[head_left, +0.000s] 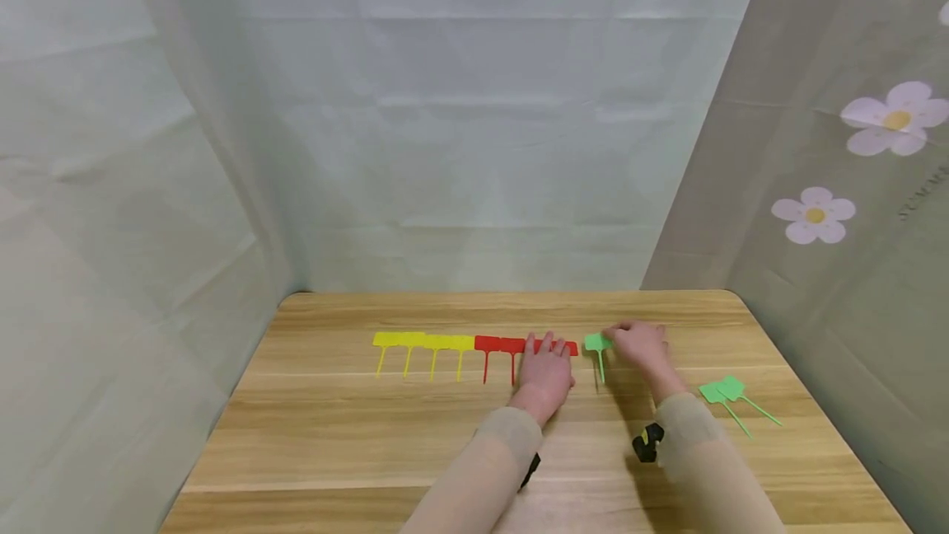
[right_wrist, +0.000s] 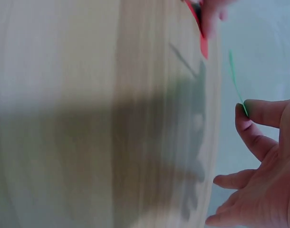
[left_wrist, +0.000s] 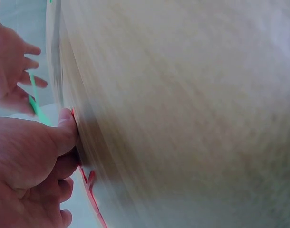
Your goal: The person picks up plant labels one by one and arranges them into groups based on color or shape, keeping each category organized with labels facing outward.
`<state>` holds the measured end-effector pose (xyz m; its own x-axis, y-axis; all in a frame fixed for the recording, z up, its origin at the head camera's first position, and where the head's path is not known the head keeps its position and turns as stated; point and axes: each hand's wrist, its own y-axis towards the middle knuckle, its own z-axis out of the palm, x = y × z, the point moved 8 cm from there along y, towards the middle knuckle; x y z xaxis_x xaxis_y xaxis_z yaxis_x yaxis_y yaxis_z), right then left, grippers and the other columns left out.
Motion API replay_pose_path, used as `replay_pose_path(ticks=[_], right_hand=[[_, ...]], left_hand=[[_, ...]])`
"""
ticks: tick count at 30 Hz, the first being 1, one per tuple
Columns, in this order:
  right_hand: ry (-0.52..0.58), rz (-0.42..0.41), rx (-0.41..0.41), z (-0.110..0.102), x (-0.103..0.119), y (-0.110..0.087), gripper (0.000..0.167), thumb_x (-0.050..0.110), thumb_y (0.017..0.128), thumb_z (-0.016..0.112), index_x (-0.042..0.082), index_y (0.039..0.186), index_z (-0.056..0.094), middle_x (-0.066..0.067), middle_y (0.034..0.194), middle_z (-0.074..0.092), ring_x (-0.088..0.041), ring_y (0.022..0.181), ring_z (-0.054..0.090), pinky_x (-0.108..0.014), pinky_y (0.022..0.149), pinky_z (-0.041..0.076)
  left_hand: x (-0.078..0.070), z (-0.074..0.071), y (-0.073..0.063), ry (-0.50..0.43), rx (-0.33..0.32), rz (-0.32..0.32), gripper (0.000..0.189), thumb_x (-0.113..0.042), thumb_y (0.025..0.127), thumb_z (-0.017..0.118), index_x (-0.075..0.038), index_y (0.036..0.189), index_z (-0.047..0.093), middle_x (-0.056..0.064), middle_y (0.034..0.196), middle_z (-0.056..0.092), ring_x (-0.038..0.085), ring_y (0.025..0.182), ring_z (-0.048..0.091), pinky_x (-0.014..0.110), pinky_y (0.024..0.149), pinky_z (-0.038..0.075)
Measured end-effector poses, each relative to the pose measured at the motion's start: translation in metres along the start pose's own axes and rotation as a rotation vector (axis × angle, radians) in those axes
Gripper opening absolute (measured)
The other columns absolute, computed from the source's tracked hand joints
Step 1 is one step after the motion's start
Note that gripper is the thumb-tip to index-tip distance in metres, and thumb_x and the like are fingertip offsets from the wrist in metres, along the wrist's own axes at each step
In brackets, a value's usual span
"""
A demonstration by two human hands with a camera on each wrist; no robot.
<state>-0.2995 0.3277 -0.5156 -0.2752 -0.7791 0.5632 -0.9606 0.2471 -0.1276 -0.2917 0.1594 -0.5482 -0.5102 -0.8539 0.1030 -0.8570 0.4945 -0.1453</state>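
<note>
A row of flat plastic tags with thin stems lies across the table, yellow tags (head_left: 424,341) at the left and red tags (head_left: 500,344) beside them. My left hand (head_left: 545,376) rests on the right-hand red tags with its fingers extended over them, hiding part of them. Just right of the row, my right hand (head_left: 641,348) pinches a green tag (head_left: 596,342) by its head between thumb and index finger. In the right wrist view, that green tag (right_wrist: 234,76) is held above the tabletop, seen edge-on, the other fingers spread.
Two more green tags (head_left: 722,390) overlap on the right side of the wooden table (head_left: 311,435). Pale cloth (head_left: 474,147) hangs behind and at the sides of the table. The right cloth carries printed flowers (head_left: 814,215).
</note>
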Motion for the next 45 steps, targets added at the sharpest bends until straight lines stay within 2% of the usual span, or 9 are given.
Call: replay_pose_path(ticks=[2, 4, 9, 12, 22, 34, 45], right_hand=[[0.004, 0.016, 0.004, 0.008, 0.002, 0.001, 0.050, 0.037, 0.107, 0.054, -0.002, 0.133, 0.071, -0.037, 0.155, 0.046, -0.073, 0.149, -0.003, -0.084, 0.116, 0.007], [0.007, 0.023, 0.000, 0.013, 0.004, 0.002, 0.050, 0.037, 0.107, 0.055, -0.003, 0.133, 0.070, -0.041, 0.159, 0.038, -0.073, 0.149, -0.007, -0.085, 0.116, 0.005], [0.007, 0.042, -0.016, 0.020, 0.003, 0.003, 0.048, 0.036, 0.107, 0.055, -0.002, 0.133, 0.070, -0.045, 0.163, 0.021, -0.071, 0.150, -0.009, -0.085, 0.116, 0.001], [-0.008, 0.053, -0.025, 0.021, 0.001, 0.003, 0.047, 0.035, 0.108, 0.055, -0.002, 0.132, 0.070, -0.047, 0.163, 0.017, -0.071, 0.150, -0.011, -0.084, 0.116, -0.001], [-0.041, 0.054, -0.044, 0.020, 0.000, 0.003, 0.045, 0.036, 0.106, 0.059, -0.002, 0.126, 0.074, -0.050, 0.160, 0.022, -0.073, 0.149, -0.008, -0.087, 0.113, 0.002], [-0.058, 0.071, -0.023, 0.024, -0.002, 0.004, 0.044, 0.041, 0.105, 0.063, 0.001, 0.117, 0.075, -0.051, 0.160, 0.018, -0.075, 0.147, -0.010, -0.087, 0.113, -0.001], [-0.093, 0.069, -0.028, 0.025, 0.000, 0.001, 0.045, 0.043, 0.105, 0.063, 0.000, 0.112, 0.074, -0.052, 0.159, 0.020, -0.076, 0.147, -0.007, -0.088, 0.113, 0.001]], left_hand=[[0.001, 0.001, 0.000, -0.003, 0.008, -0.001, 0.069, -0.054, 0.106, 0.062, -0.029, 0.167, 0.042, -0.014, 0.171, 0.036, 0.016, 0.163, 0.021, 0.047, 0.131, 0.017], [0.001, 0.002, 0.001, -0.004, 0.011, -0.002, 0.069, -0.054, 0.106, 0.061, -0.029, 0.167, 0.042, -0.014, 0.171, 0.036, 0.016, 0.163, 0.021, 0.047, 0.131, 0.016], [0.000, 0.003, 0.003, 0.009, 0.019, -0.001, 0.069, -0.054, 0.106, 0.061, -0.029, 0.167, 0.042, -0.014, 0.171, 0.036, 0.016, 0.163, 0.021, 0.048, 0.131, 0.016], [-0.001, 0.002, 0.003, 0.017, 0.019, 0.001, 0.068, -0.054, 0.106, 0.060, -0.029, 0.167, 0.042, -0.013, 0.171, 0.036, 0.016, 0.163, 0.021, 0.048, 0.131, 0.016], [-0.001, 0.002, 0.003, -0.003, 0.011, -0.005, 0.068, -0.053, 0.105, 0.062, -0.027, 0.166, 0.044, -0.013, 0.171, 0.038, 0.016, 0.162, 0.024, 0.048, 0.131, 0.017], [0.000, 0.002, 0.004, 0.005, 0.013, -0.001, 0.068, -0.054, 0.106, 0.061, -0.027, 0.166, 0.044, -0.013, 0.170, 0.038, 0.016, 0.162, 0.024, 0.048, 0.131, 0.017], [-0.001, 0.004, 0.006, 0.016, 0.026, 0.004, 0.068, -0.054, 0.106, 0.061, -0.029, 0.166, 0.043, -0.013, 0.171, 0.037, 0.016, 0.162, 0.023, 0.049, 0.131, 0.017]])
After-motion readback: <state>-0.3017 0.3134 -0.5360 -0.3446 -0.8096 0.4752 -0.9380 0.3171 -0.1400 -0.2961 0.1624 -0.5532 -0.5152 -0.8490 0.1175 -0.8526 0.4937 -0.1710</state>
